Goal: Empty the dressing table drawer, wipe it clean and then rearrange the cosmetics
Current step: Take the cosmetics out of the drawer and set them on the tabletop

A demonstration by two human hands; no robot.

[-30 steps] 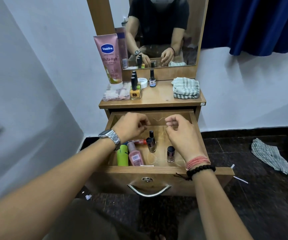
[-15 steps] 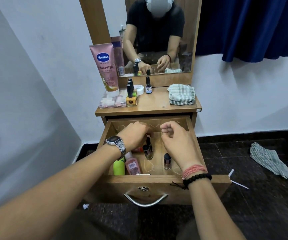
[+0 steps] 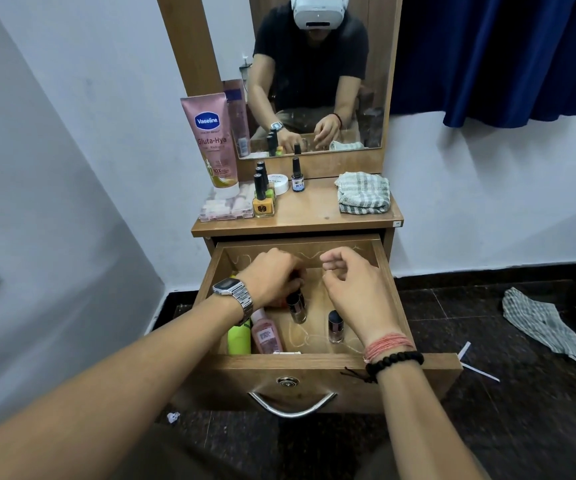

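Observation:
The wooden drawer of the dressing table is pulled out. Inside it, my left hand reaches down and its fingers curl round the cap of a dark nail polish bottle that stands upright. My right hand hovers over the drawer's right half with loosely curled fingers and holds nothing. A second dark-capped bottle stands below it. A pink bottle and a green bottle lie at the front left corner. A reddish item is mostly hidden under my left hand.
On the tabletop stand a pink Vaseline tube, several nail polish bottles, a white jar, a clear box and a folded striped cloth. Another cloth lies on the dark floor at the right.
My left hand has dropped from above the drawer onto the dark nail polish bottle and closed round its cap. My right hand has stayed hovering. The view has tilted upward.

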